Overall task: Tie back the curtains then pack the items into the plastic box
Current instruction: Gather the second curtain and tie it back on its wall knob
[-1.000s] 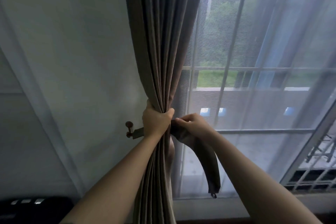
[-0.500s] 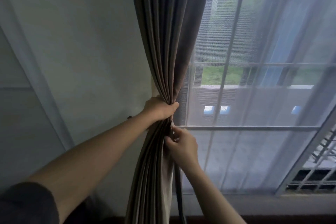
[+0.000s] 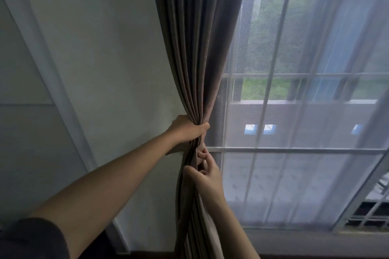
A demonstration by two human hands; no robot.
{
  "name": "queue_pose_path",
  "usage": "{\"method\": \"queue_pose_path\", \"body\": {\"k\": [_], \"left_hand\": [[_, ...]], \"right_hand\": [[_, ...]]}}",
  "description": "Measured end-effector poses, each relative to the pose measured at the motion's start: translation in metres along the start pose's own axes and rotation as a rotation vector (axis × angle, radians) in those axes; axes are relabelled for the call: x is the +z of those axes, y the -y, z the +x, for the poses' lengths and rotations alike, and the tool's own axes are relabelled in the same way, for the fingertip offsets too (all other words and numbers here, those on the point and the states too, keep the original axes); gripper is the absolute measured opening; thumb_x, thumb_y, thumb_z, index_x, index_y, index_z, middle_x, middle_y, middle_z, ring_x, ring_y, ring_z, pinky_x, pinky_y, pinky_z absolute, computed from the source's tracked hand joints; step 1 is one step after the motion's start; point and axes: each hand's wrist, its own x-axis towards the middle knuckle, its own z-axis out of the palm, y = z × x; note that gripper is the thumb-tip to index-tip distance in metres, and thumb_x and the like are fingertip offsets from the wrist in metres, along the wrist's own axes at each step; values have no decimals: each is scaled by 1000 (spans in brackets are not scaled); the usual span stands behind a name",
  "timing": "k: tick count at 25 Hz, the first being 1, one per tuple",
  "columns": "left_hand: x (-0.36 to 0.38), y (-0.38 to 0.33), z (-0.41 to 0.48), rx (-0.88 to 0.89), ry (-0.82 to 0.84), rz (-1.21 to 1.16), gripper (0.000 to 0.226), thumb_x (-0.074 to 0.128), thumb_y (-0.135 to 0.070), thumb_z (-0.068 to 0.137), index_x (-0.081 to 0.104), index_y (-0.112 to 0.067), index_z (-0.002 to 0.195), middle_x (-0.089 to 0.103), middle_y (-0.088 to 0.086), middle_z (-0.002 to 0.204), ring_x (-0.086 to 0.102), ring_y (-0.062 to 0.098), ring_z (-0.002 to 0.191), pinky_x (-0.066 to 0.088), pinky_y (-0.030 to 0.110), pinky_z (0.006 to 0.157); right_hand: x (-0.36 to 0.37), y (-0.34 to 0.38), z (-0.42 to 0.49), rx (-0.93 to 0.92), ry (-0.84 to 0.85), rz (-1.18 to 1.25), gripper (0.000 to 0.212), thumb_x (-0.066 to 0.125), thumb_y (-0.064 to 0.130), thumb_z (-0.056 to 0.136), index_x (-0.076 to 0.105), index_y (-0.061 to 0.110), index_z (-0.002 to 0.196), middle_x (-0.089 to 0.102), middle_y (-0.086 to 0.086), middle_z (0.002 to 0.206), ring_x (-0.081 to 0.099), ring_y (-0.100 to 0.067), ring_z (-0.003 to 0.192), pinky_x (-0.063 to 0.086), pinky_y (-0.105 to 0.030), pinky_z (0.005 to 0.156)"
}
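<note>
A heavy brown curtain (image 3: 195,48) hangs gathered into tight pleats at the left edge of the window. My left hand (image 3: 187,130) is clenched around the bunched curtain at its narrowest point. Just below it, my right hand (image 3: 207,176) pinches folds of the same fabric, fingers curled into the pleats. The tie-back strap and its wall hook are hidden behind my hands and the curtain. The plastic box is out of view.
A sheer white curtain (image 3: 305,132) covers the window to the right, with window bars (image 3: 294,150) behind it. A pale wall (image 3: 105,69) fills the left side. A dark sill runs along the bottom.
The hanging strap my right hand held a second ago is no longer visible. My right hand dropped below my left and now grips the pleats. The view shifted so the hook is hidden.
</note>
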Motion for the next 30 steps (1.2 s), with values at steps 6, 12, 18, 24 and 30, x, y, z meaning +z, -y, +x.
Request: {"method": "queue_pose_path", "body": {"k": [6,12,18,24,30], "left_hand": [[0,-1,1,27,25,-68,14,63,-37,78,60,-23,77,60,-2,85,59,16,79,49,25,75],[3,-6,-1,9,6,-98,14,66,-35,74,58,-24,69,59,-10,72,61,14,74,50,24,71],[6,-20,-2,22,-33,-21,24,70,-37,72,61,-19,83,63,-3,81,61,15,76,44,21,61],[-31,3,-4,113,453,-231,43,72,-34,76,63,-15,113,69,4,105,68,15,95,57,26,77],[-1,102,-15,61,309,-246,42,61,-20,76,53,-23,116,59,0,110,59,11,96,53,24,81]], "right_hand": [[11,2,7,88,-191,150,12,41,21,98,52,18,100,62,-10,89,61,-13,54,49,-24,49],[6,9,26,29,-221,-379,61,72,30,72,48,16,126,51,4,112,54,-10,99,47,-30,86],[24,8,47,14,-439,-661,47,71,36,70,50,11,104,52,-5,108,52,-25,102,41,-43,92],[14,-8,53,-271,-462,-761,33,74,18,67,54,8,91,53,-6,91,51,-26,83,32,-29,72],[10,-10,46,-292,-331,-791,33,70,15,72,52,6,98,50,-7,103,50,-23,91,35,-22,71]]}}
